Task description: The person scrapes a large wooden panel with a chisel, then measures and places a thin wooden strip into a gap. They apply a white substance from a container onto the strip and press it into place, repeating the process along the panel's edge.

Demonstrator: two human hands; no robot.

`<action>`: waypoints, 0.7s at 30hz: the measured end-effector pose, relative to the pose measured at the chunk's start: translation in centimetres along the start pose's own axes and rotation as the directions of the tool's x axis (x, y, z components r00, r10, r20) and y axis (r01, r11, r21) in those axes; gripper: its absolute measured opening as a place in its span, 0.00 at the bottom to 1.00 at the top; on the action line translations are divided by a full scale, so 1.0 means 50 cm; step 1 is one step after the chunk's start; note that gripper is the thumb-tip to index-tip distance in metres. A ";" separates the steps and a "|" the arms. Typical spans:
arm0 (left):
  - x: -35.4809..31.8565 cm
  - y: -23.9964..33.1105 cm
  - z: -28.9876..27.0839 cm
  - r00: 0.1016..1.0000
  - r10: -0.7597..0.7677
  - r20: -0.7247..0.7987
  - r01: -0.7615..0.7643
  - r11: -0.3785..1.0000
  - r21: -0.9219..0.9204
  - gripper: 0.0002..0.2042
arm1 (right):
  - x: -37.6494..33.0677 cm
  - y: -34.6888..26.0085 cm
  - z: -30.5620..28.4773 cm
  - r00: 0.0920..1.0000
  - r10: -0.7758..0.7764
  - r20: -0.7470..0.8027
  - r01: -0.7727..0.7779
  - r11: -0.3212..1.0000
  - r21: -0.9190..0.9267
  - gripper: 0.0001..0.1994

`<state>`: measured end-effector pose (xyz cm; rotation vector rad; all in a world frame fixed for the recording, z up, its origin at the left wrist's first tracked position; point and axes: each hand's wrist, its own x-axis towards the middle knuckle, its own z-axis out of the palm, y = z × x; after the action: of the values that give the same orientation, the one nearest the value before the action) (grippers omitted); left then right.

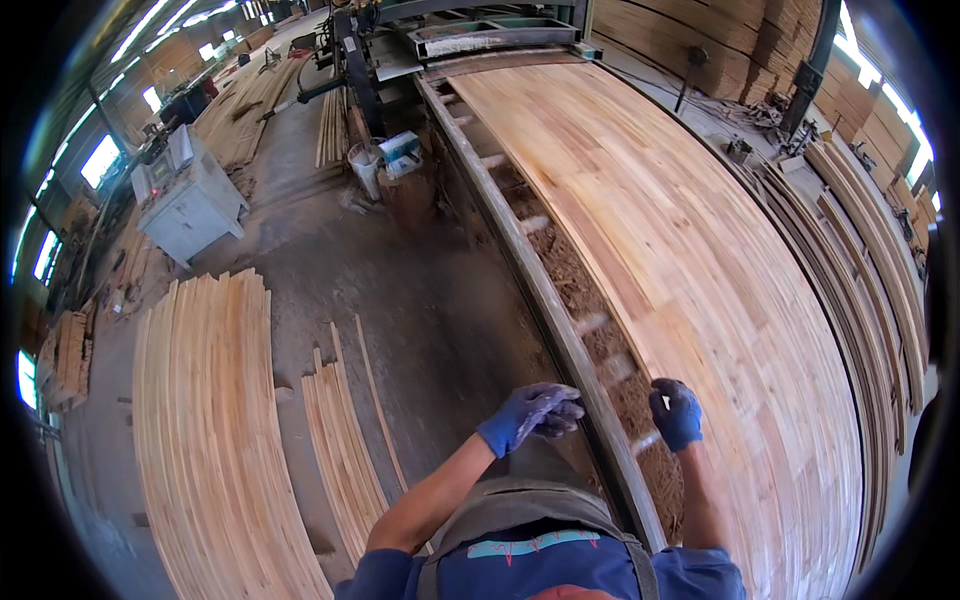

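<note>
**Both gloved hands at the near end of the long panel**

The person stands at the near end of the wide, pale glued-wood panel (pixel 680 260), which runs lengthwise straight away toward the green machine (pixel 470 30) at the far end. The right hand (pixel 676 412) in its blue glove sits at the panel's left edge, fingers curled — whether it grips the edge or only rests there cannot be told. The left hand (pixel 535 412), also gloved in blue, hangs loosely curled and holding nothing, over the grey steel rail (pixel 520 250) just left of the sawdust-filled gap. So the right hand is the nearer one. Packaging is scarce — a small blue-and-white box (pixel 400 150) beside a white bucket (pixel 365 165), far up the floor.
</note>
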<state>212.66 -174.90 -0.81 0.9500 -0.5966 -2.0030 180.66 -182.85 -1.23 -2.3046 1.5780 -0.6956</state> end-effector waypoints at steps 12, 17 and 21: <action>-0.225 -0.098 -0.781 0.539 0.019 -0.842 -0.454 0.848 -0.272 0.21 | 0.793 -0.270 0.359 0.920 -0.381 0.093 0.350 0.905 0.244 0.11; -0.286 -0.244 -0.793 0.333 -0.430 -0.839 -0.348 0.771 -0.533 0.19 | 1.064 -0.374 0.464 0.905 -0.342 0.253 0.287 0.929 0.232 0.12; -0.189 -0.164 -0.876 0.377 -0.549 -0.746 -0.230 0.725 -0.649 0.18 | 1.249 -0.406 0.583 0.910 -0.357 0.213 0.336 0.933 0.127 0.12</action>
<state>247.16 -165.45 -29.02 1.4549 0.8995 -1.2596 230.53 -234.57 -1.69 -2.5194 1.0259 -0.5297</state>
